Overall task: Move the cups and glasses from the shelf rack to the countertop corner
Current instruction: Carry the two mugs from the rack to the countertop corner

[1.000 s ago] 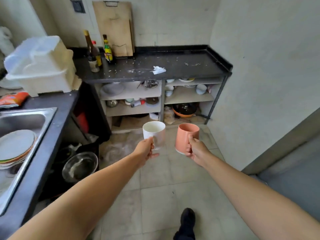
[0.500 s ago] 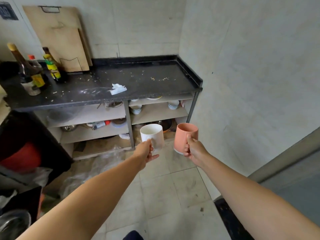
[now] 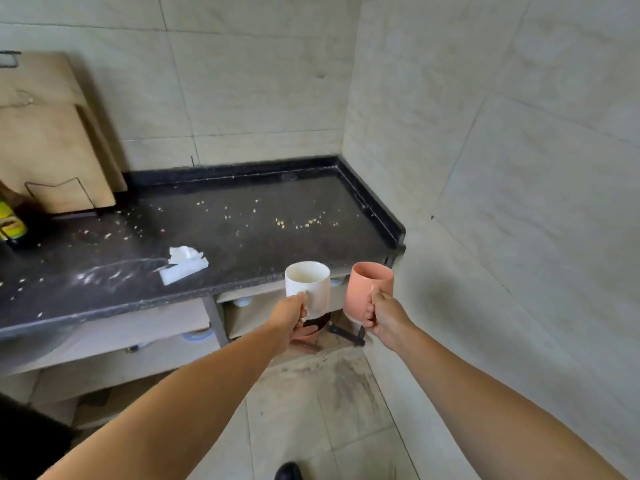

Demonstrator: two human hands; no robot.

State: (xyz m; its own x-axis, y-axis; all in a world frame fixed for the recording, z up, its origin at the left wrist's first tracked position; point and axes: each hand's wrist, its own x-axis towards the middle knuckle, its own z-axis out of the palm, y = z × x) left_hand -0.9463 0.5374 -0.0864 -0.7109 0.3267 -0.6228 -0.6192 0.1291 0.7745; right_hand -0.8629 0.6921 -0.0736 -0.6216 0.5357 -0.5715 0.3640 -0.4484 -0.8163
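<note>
My left hand point(image 3: 289, 315) grips the handle of a white mug point(image 3: 307, 285), held upright just in front of the black countertop's point(image 3: 249, 233) front edge. My right hand point(image 3: 384, 315) grips a salmon-pink mug point(image 3: 367, 292) by its handle, upright, beside the white one and near the counter's right end. Both mugs hang in the air, apart from each other. The countertop corner point(image 3: 329, 188) lies beyond them, against the tiled walls, with crumbs scattered on it.
A crumpled white tissue point(image 3: 183, 263) lies on the counter's left-middle. Wooden cutting boards point(image 3: 52, 140) lean on the back wall at left, with a bottle point(image 3: 10, 223) at the left edge. Shelves with dishes point(image 3: 242, 317) sit under the counter. A tiled wall closes the right side.
I have moved closer to the counter with both mugs; the counter now fills the view and the mugs reach its front edge. The sink and drying rack have left the view.
</note>
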